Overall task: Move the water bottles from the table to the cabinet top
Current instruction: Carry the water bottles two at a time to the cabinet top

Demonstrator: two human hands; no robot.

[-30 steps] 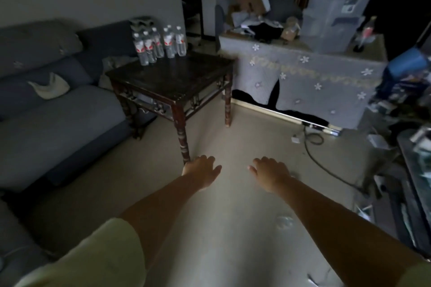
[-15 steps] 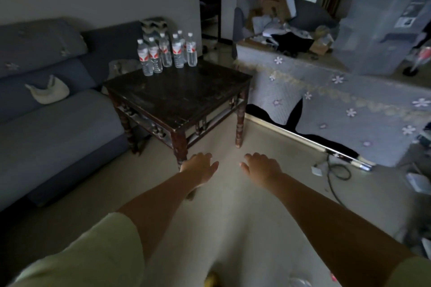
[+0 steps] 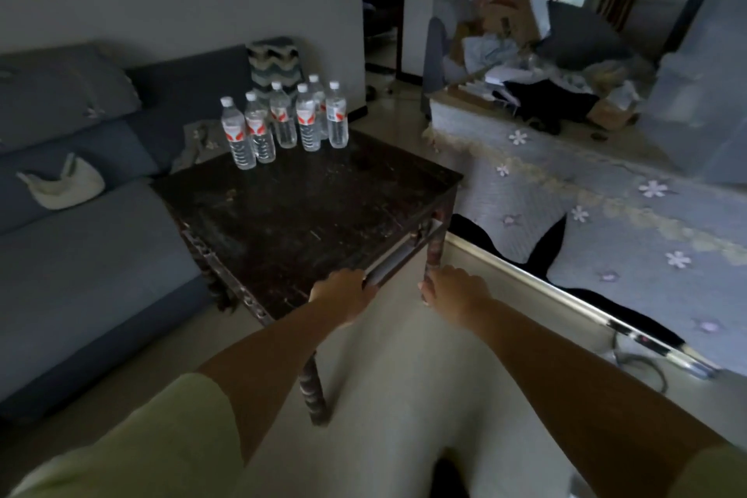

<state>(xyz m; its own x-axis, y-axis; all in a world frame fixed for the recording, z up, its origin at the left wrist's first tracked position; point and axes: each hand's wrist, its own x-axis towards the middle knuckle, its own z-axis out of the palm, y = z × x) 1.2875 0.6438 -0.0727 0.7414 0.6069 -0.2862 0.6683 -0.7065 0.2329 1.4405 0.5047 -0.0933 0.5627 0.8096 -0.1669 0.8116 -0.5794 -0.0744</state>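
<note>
Several clear water bottles [image 3: 283, 125] with white caps and red-and-white labels stand upright in a cluster at the far corner of a dark wooden table [image 3: 299, 206]. My left hand [image 3: 343, 291] hovers over the table's near corner, palm down with relaxed fingers, holding nothing. Just off the near right edge, beside a table leg, my right hand [image 3: 452, 287] reaches forward, also relaxed and holding nothing. Both hands are well short of the bottles. The cabinet [image 3: 606, 214], draped in a grey flowered cloth, stands to the right.
A blue-grey sofa [image 3: 81, 239] with a pale bag [image 3: 60, 186] runs along the left. Boxes, clothes and a translucent storage bin [image 3: 703, 93] clutter the cabinet top. A power strip [image 3: 646, 340] and cable lie on the floor at the right. A dark doorway [image 3: 382, 0] opens behind.
I have walked toward the table, so it and the bottles look larger and nearer. Both hands, earlier over bare floor, now reach the table's near corner.
</note>
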